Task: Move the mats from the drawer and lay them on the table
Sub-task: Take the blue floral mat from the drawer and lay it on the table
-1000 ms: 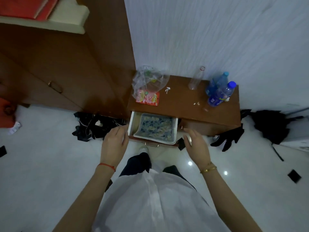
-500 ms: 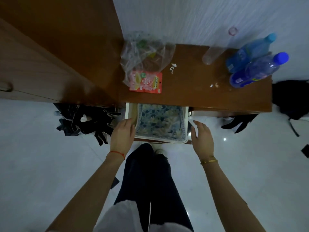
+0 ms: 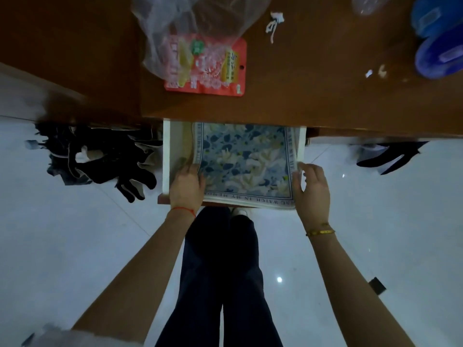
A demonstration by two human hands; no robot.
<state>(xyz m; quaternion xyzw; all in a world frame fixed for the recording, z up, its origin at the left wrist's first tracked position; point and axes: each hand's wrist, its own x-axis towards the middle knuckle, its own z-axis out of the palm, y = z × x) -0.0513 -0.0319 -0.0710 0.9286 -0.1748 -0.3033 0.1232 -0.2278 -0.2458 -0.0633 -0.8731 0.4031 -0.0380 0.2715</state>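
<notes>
Head view, looking straight down: we see a white drawer [image 3: 166, 156] pulled out from under a brown wooden counter [image 3: 313, 78]. Inside it lies a stack of mats [image 3: 246, 164]; the top one has a blue and cream flower print with a lettered border. The stack fills most of the drawer, leaving a bare strip along the left wall, and its near edge droops over the drawer front.

Our left hand [image 3: 186, 187] rests at the stack's near left corner, fingers reaching down along the mat's left edge; we cannot tell whether its grip has closed on the mats. Our right hand [image 3: 312, 190] is at the near right corner, fingers curled against the mat's right edge with the thumb beside them; whether this grip is grasping the mats is also unclear.

On the counter, a crumpled clear plastic bag [image 3: 190, 26] lies partly over a red snack packet [image 3: 208, 68]. Two blue bottles [image 3: 438, 41] sit at the far right, cut off by the frame edge, with small white scraps [image 3: 274, 25] between them and the bag.

Below, dark trousers [image 3: 220, 271] stand on a pale glossy floor [image 3: 75, 246]. Dark clothing [image 3: 100, 156] lies heaped on the floor left of the drawer.
</notes>
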